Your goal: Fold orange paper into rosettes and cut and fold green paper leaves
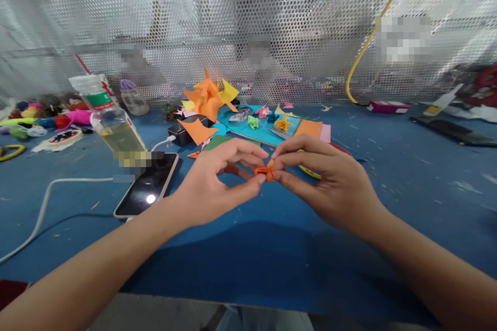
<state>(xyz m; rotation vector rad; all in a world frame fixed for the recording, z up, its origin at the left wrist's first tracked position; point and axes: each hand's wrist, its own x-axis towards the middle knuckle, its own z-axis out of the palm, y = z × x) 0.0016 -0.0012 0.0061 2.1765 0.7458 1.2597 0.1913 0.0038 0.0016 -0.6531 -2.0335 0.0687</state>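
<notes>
Both hands (pixel 267 176) pinch a small orange paper piece (pixel 265 171); a tilted bottle (pixel 106 114) holds yellowish liquid.

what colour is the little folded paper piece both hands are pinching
Orange, seen in the head view: the paper piece sits between the fingertips.

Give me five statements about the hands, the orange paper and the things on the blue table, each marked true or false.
1. Both hands pinch one small orange paper piece. True.
2. The left hand rests flat on the phone. False: it is up at the paper, beside the phone.
3. A white cable lies on the blue table. True.
4. The plastic bottle is lidless and empty. False: it holds yellowish liquid.
5. The right hand holds scissors. False: only the paper.
</notes>
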